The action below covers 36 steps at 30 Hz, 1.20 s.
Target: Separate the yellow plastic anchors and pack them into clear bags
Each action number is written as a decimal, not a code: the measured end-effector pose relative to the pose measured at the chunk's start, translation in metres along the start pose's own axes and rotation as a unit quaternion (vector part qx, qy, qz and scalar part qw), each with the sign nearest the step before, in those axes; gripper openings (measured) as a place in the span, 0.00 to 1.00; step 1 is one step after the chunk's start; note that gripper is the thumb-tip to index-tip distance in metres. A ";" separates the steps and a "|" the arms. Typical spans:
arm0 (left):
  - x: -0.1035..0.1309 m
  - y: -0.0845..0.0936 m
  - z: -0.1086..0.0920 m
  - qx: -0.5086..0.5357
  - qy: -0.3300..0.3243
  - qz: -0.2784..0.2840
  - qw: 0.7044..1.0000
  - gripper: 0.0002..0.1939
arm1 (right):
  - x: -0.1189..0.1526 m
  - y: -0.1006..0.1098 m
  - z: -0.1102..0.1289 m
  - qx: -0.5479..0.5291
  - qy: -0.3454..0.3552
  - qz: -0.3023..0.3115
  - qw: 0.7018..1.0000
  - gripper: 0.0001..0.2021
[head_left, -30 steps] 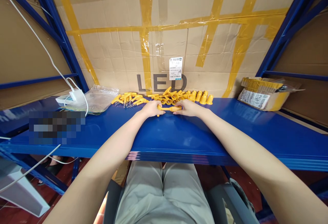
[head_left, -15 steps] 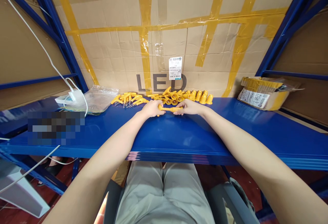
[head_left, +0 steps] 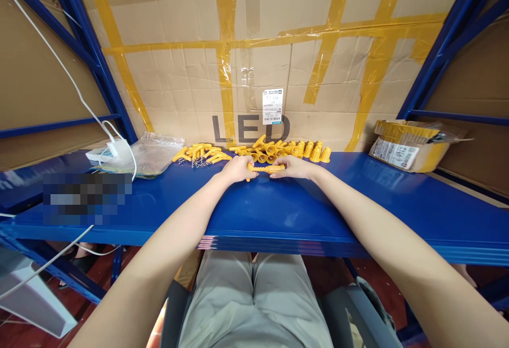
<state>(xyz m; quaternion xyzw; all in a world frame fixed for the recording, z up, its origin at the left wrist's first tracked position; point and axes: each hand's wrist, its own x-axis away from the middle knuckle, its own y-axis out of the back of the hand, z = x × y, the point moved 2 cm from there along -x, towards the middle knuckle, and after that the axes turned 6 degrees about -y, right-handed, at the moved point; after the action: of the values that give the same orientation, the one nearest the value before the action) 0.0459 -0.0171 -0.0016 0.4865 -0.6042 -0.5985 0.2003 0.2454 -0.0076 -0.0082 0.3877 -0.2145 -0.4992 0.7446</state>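
Observation:
Just above the blue table, my left hand is closed on the handle end of a yellow corkscrew. My right hand grips a yellow sleeve at the corkscrew's other end, and the two pieces are in line and joined. Behind my hands lie several yellow sleeves, some standing and some on their sides with round openings towards me. Left of them is a pile of yellow T-handled corkscrews with metal spirals. My fingers partly hide the held pieces.
A taped cardboard sheet stands behind the table. Clear plastic bags and a white power adapter with cables lie at the left, near a blurred dark object. An open carton sits at the right.
Both hands stay almost in place, still holding the joined yellow pieces. The handle in my left hand looks slightly turned.

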 end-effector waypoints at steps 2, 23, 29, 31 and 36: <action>0.000 -0.001 0.000 0.006 0.002 0.002 1.000 0.15 | 0.000 0.000 0.000 0.000 0.005 0.001 1.000 0.22; 0.000 -0.001 -0.001 0.006 -0.020 -0.005 1.000 0.13 | 0.003 0.001 -0.002 -0.077 -0.012 0.078 0.994 0.21; 0.000 -0.001 -0.002 0.006 -0.024 -0.008 1.000 0.13 | 0.005 0.001 -0.001 -0.081 -0.009 0.077 0.994 0.23; 0.000 -0.001 -0.003 0.009 -0.023 -0.010 1.000 0.13 | 0.006 0.002 0.001 -0.081 -0.002 0.080 0.993 0.24; 0.001 -0.001 -0.004 0.011 -0.023 -0.016 1.000 0.13 | 0.008 0.003 0.002 -0.061 0.003 0.074 0.995 0.25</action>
<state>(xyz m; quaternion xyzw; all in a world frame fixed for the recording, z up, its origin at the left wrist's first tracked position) 0.0494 -0.0197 -0.0022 0.4841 -0.6075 -0.6059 0.1716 0.2491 -0.0147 -0.0056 0.3264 -0.2091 -0.4539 0.8023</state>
